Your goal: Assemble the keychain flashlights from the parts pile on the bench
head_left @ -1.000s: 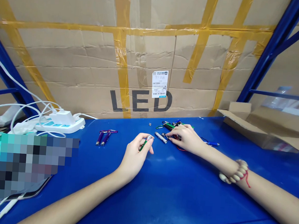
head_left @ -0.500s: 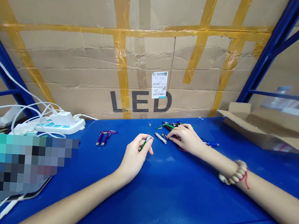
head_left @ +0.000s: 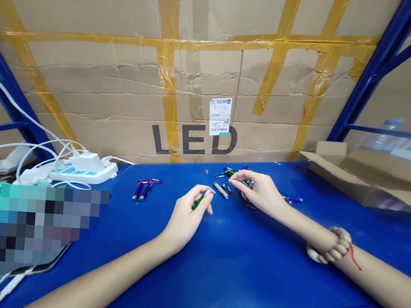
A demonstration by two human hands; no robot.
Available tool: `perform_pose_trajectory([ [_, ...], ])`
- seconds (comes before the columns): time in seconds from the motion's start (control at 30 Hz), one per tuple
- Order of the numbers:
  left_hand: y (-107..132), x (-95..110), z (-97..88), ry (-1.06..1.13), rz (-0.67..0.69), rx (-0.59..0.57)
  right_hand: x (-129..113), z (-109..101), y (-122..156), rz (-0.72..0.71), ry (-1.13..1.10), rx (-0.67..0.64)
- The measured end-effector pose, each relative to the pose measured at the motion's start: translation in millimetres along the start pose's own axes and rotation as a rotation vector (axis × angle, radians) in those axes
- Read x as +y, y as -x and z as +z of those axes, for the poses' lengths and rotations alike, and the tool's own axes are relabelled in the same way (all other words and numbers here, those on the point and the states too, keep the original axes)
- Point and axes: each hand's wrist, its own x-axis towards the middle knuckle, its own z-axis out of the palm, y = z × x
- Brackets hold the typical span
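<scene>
My left hand (head_left: 188, 216) is closed around a small green penlight (head_left: 198, 202), its silver end pointing up between thumb and fingers. Over a cluster of small lights and clips, my right hand (head_left: 259, 191) has its thumb and fingertips brought together; whatever is between them is too small to make out. Just left of that hand lies a silver penlight (head_left: 221, 191), with a small dark part (head_left: 226, 188) beside it. A green carabiner clip (head_left: 220, 175) rests behind. Part of the cluster is hidden by the right hand; a blue penlight (head_left: 294, 199) sticks out to its right.
Two purple penlights (head_left: 143, 191) on a clip lie to the left. A tiny metal piece (head_left: 206, 172) sits near the back. A white power strip (head_left: 84, 171) with cables and a blurred-out device (head_left: 45, 232) occupy the left side. An open cardboard box (head_left: 358, 181) stands at right.
My right hand has lifted from the cluster and shifted slightly right, uncovering the small dark part beside the silver penlight. The left hand stays in place with the green penlight.
</scene>
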Motion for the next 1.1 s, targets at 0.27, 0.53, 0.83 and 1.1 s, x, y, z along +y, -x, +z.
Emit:
perform_pose_trajectory([
  [0.27,-1,-2,0.4,-0.036,-0.002,-0.053,-14,5,9,-0.219,-0.037,-0.041],
  [0.53,-1,-1,-0.1,-0.031,-0.006,-0.067,-16,6,11,-0.185,0.068,-0.192],
  [0.83,0,-1,-0.3,-0.028,-0.007,-0.073,-18,6,13,-0.137,0.127,-0.292],
  [1.1,0,-1,0.1,-0.025,-0.009,-0.071,-18,5,13,-0.117,0.143,-0.316],
])
